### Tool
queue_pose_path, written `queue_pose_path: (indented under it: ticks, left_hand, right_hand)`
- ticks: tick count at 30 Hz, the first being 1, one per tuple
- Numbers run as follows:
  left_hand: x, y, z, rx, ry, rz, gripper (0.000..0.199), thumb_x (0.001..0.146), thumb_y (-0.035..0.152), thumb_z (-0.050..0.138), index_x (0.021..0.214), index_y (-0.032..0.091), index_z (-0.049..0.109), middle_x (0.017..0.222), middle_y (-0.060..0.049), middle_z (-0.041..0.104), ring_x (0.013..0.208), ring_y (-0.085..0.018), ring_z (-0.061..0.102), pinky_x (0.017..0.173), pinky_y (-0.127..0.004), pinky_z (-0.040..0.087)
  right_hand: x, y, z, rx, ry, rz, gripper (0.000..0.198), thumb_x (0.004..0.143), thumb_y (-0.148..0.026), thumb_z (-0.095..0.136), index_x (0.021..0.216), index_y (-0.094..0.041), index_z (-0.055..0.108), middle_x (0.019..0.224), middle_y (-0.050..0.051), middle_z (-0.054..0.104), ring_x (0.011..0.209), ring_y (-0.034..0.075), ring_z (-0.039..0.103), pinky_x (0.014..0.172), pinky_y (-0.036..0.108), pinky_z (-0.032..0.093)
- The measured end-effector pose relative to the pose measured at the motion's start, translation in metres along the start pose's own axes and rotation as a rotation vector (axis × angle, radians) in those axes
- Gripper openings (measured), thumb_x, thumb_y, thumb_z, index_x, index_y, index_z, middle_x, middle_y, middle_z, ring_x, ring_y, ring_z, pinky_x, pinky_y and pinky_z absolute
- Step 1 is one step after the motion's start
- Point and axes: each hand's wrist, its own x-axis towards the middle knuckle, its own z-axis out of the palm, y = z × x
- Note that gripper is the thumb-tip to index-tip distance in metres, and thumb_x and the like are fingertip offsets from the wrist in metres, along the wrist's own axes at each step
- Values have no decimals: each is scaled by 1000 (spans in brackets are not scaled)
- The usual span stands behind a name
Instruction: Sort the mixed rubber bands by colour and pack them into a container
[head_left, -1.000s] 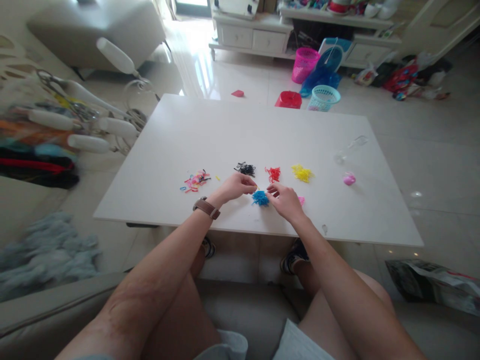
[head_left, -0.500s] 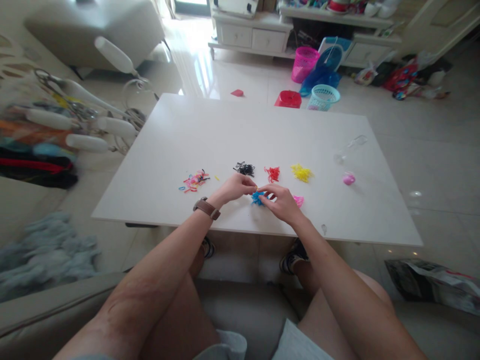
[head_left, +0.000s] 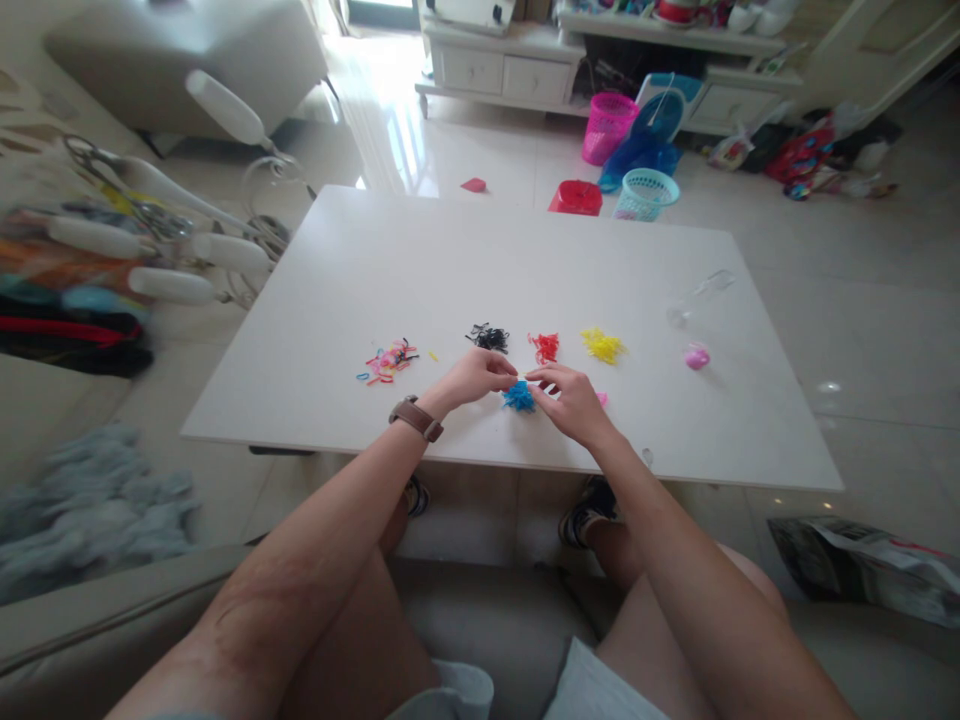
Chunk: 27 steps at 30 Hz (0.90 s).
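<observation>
Both hands meet over the table's near middle, just above a pile of blue rubber bands (head_left: 518,396). Thumb and fingertips of my left hand (head_left: 484,374) are pinched at one end of a tiny yellowish rubber band (head_left: 522,377). My right hand (head_left: 566,397) has its bent fingertips at the other end; its grip is partly hidden. A pile of pink rubber bands (head_left: 602,399) shows from behind my right hand. Beyond the hands lie piles of black rubber bands (head_left: 489,338), red rubber bands (head_left: 544,348) and yellow rubber bands (head_left: 603,346).
A mixed-colour heap of rubber bands (head_left: 390,361) lies left on the white table (head_left: 450,260), a single yellow band (head_left: 433,356) beside it. To the right are a pink lump (head_left: 697,357) and a clear plastic container (head_left: 699,300). Baskets and a red stool (head_left: 576,197) stand beyond the table.
My right hand has shifted slightly right, widening the gap between the fingertips. More of the blue pile shows now, and less of the pink one.
</observation>
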Motion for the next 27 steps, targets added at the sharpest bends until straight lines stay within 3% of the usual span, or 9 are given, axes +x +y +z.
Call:
queue_pose_path:
  ticks: [6,13,21,24,27]
  left_hand:
    - [-1,-1,-3,73,40,-13,23,77,21,69,98,12,73,76,-7,73,70,-16,67,57,-23,46]
    - [-5,-2,-8,273,98,-9,19,81,23,65,96,15,74,80,-6,73,70,-15,64,60,-24,46]
    - [-9,-15,-19,551,111,-63,22,84,27,61,98,17,74,100,-10,76,86,-21,68,76,-29,50]
    - [-13,-20,-30,685,168,-161,34,87,31,58,114,15,71,116,-14,72,102,-25,67,90,-32,49]
    - [-19,-23,-36,874,212,-286,51,88,41,58,132,15,63,135,-21,60,127,-34,56,103,-40,44]
  right_hand:
    - [9,59,-32,-303,266,287,36,82,-29,59,111,-14,72,115,14,71,98,27,66,98,45,51]
    - [7,110,-48,-441,321,382,56,79,-32,58,130,-9,63,135,21,60,128,34,53,114,49,39]
    - [9,102,-40,-404,313,321,56,79,-34,59,132,-15,60,146,19,52,139,34,43,118,52,33]
    - [9,92,-37,-387,293,279,49,79,-34,60,125,-16,64,142,19,54,136,34,45,117,52,34]
    - [9,86,-34,-372,275,265,43,79,-35,60,118,-17,66,137,18,57,133,33,48,116,51,35]
